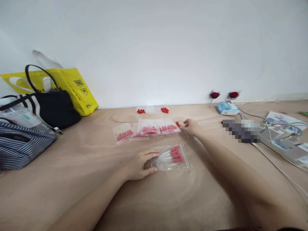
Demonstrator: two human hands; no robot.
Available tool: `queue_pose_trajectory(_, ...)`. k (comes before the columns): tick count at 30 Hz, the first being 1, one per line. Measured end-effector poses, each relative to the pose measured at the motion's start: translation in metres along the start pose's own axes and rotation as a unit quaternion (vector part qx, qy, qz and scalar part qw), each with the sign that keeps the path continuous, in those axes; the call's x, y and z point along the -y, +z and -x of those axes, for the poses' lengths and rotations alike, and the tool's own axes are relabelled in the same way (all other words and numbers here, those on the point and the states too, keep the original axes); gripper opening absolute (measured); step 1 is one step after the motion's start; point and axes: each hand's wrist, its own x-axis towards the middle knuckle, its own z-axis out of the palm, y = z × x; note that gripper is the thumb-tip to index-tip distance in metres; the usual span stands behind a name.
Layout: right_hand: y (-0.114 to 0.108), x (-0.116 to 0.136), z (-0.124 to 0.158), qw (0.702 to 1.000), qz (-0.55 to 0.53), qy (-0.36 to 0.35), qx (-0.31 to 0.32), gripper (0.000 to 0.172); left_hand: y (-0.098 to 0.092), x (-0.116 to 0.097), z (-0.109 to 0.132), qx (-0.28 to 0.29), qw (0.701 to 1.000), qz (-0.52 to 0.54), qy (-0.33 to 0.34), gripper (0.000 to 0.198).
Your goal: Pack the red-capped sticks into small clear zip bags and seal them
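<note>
Hands apart: left hand (141, 164) lower centre, thumb and fingers spread at the left edge of the near bag (166, 165) with red-tipped sticks (177, 158) in it; right hand (192, 127) right of centre, loose stick (178, 124) at its fingertips, can't tell if pinched. Filled bags (148, 123) mid-frame, yellow tote (81, 96) upper left, blue pack (228, 109) right.

Our left forearm (101, 191), bare, slants in from lower left; left hand (141, 163) low, back upward, fingers gently curved toward right, thumb spread apart from them. Our right forearm (228, 160), also bare, reaches farther forward from lower right; right hand (191, 127) bent inward, fingers curled, fingertips drawn together leftward.
</note>
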Motion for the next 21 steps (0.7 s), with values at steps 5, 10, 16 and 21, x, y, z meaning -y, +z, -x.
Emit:
queue_pose_trajectory(5, 0.005, 0.013, -0.016, 0.999, 0.021, 0.041, 0.025, 0.044, 0.001, 0.002, 0.001, -0.004, 1.000, -0.001, -0.010, 0.043)
queue_pose_trajectory(10, -0.025, 0.000, 0.012, 0.999, -0.032, 0.021, 0.031, 0.060, 0.004, 0.005, 0.001, -0.011, 1.000, 0.003, -0.012, 0.042)
queue_pose_trajectory(16, -0.023, -0.032, 0.074, 0.927, -0.373, -0.042, 0.016, 0.074, 0.003, 0.002, 0.000, -0.019, 0.999, -0.007, -0.033, 0.041)
queue_pose_trajectory(21, -0.004, -0.033, 0.105, 0.897, -0.441, -0.014, 0.007, 0.071, 0.001, 0.000, -0.001, -0.019, 1.000, -0.009, -0.023, 0.040)
